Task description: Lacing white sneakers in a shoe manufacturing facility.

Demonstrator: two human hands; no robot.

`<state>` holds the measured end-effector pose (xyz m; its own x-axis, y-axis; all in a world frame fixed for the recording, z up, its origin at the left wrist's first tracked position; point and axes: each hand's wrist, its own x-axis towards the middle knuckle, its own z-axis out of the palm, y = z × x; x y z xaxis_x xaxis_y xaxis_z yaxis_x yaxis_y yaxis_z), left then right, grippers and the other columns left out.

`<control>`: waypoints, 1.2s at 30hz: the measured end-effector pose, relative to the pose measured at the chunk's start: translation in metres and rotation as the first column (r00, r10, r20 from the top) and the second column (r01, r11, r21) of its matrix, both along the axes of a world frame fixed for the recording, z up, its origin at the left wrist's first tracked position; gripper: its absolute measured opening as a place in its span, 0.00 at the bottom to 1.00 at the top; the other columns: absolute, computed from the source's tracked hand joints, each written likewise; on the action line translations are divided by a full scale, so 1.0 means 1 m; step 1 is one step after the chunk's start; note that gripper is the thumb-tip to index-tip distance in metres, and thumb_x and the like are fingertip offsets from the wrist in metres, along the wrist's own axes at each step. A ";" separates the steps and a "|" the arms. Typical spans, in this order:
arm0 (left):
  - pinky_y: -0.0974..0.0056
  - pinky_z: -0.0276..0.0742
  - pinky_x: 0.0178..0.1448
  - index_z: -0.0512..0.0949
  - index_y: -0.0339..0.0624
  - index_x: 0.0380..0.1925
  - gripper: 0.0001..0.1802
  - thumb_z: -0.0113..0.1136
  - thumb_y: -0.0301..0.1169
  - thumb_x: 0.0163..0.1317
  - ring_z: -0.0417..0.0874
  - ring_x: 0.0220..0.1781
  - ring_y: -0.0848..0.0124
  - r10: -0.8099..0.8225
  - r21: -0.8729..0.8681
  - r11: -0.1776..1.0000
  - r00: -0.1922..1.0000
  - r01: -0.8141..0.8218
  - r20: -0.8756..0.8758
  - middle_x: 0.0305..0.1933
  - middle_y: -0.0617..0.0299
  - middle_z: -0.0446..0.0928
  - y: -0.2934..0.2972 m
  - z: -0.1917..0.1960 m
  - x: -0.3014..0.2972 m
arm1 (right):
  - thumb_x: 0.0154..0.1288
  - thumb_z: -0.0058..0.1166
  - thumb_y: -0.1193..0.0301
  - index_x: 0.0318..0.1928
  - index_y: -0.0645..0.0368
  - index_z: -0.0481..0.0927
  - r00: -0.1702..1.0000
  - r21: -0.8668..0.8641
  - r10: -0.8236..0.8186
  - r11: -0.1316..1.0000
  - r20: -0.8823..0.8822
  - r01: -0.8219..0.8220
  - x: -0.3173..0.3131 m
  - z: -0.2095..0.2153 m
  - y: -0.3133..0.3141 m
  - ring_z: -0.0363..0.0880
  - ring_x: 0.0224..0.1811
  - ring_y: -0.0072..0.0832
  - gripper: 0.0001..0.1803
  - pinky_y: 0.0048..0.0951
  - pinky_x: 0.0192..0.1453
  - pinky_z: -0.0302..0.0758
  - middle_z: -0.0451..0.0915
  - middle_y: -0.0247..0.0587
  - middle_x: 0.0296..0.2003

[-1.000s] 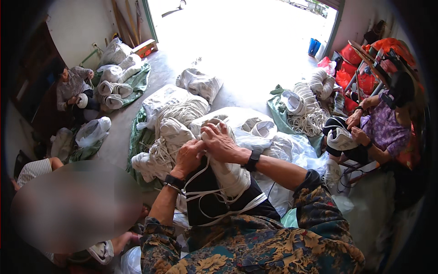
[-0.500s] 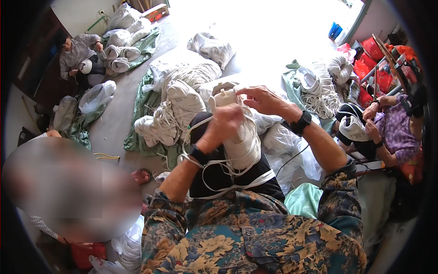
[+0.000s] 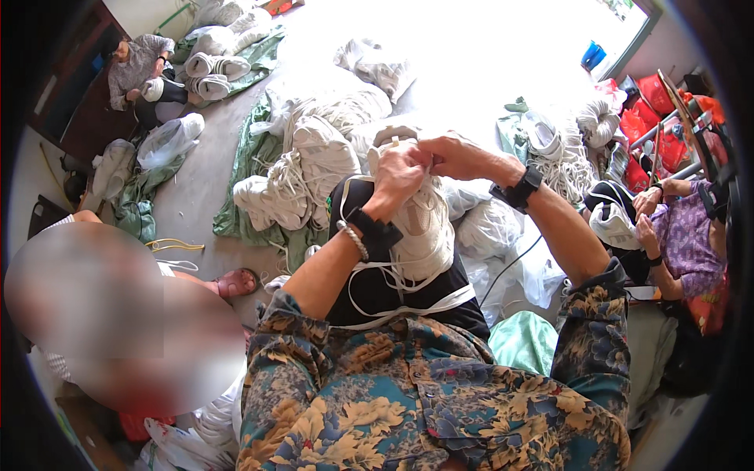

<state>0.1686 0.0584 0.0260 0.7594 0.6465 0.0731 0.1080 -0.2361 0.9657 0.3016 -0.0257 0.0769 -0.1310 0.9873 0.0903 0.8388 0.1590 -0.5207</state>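
Observation:
An off-white sneaker [image 3: 420, 235] rests on my lap, its toe toward me and its opening away. Loose white shoelaces [image 3: 393, 315] trail over my dark trousers beside and below it. My left hand [image 3: 399, 171] is closed in a pinch over the upper lacing area, with a strand of lace running near its wrist. My right hand [image 3: 463, 159] meets it there from the right, thumb and forefinger pressed together. What lies between the right fingertips is too small to make out. The hands cover part of the sneaker's tongue and eyelets.
A heap of off-white sneakers and laces [image 3: 314, 157] lies ahead on a green sheet. Plastic-wrapped bundles [image 3: 491, 235] sit right of my lap. One person [image 3: 679, 235] handles a shoe at right; another [image 3: 141, 74] sits far left. A blurred person is close at left.
My left hand has moved up and right to meet my right hand at the sneaker's upper lacing. The right fingers have closed into a pinch. The view has shifted slightly.

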 end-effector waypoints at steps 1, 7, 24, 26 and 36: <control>0.74 0.63 0.16 0.77 0.38 0.23 0.08 0.47 0.23 0.51 0.69 0.14 0.81 -0.115 0.145 0.982 0.993 0.119 -0.032 0.17 0.65 0.73 0.002 0.003 0.002 | 0.46 0.52 0.79 0.27 0.60 0.73 0.999 0.011 -0.009 1.000 -0.054 0.009 0.000 -0.001 -0.004 0.74 0.25 0.32 0.05 0.32 0.30 0.69 0.76 0.43 0.23; 0.59 0.71 0.39 0.78 0.35 0.23 0.12 0.50 0.31 0.42 0.79 0.34 0.56 -0.164 0.337 0.897 0.923 0.286 -0.347 0.27 0.46 0.77 0.020 0.014 -0.011 | 0.52 0.56 0.74 0.30 0.59 0.75 0.981 0.048 -0.057 0.997 -0.187 0.067 0.000 -0.012 -0.015 0.73 0.24 0.24 0.05 0.27 0.29 0.69 0.77 0.35 0.23; 0.77 0.51 0.10 0.70 0.34 0.31 0.04 0.49 0.25 0.59 0.61 0.07 0.83 -0.102 -0.316 0.943 0.994 0.105 0.028 0.12 0.68 0.67 0.016 0.062 -0.081 | 0.53 0.55 0.73 0.29 0.63 0.80 0.879 0.032 -0.150 0.983 -0.453 0.183 -0.058 0.010 0.015 0.70 0.23 0.16 0.06 0.20 0.28 0.68 0.75 0.32 0.19; 0.78 0.51 0.10 0.70 0.34 0.31 0.04 0.49 0.25 0.59 0.61 0.08 0.84 -0.069 -0.295 0.952 0.997 0.079 0.043 0.12 0.69 0.67 0.014 0.053 -0.070 | 0.53 0.56 0.73 0.30 0.62 0.79 0.922 0.057 -0.204 0.970 -0.328 0.235 -0.051 0.012 0.012 0.71 0.22 0.17 0.06 0.20 0.27 0.68 0.75 0.33 0.20; 0.54 0.72 0.36 0.75 0.36 0.24 0.10 0.51 0.32 0.47 0.78 0.30 0.49 0.199 0.526 0.848 0.959 -0.065 -0.203 0.24 0.45 0.76 0.017 0.013 -0.041 | 0.45 0.51 0.77 0.32 0.60 0.82 0.865 0.383 -0.364 0.896 0.346 0.224 -0.052 -0.004 0.007 0.57 0.61 0.45 0.12 0.49 0.58 0.54 0.65 0.47 0.53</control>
